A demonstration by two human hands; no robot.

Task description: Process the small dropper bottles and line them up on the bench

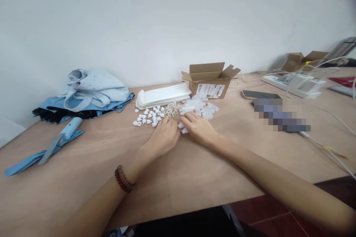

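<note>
My left hand rests low over the table with its fingers curled, beside a scatter of small white plastic caps. A bundle of thin cream-coloured strands lies just beyond its fingertips. Close by on the right, my right hand bends its fingers down at the near edge of a pile of translucent plastic pieces, bottle-like in shape. Small whitish ends stick out under its fingers. The fingertips of both hands are partly hidden, so what they grip is unclear.
Behind the pile stand a stack of white flat packs and an open cardboard box. An umbrella and a pale blue cloth bag lie left. Phone, power strip and cables are right.
</note>
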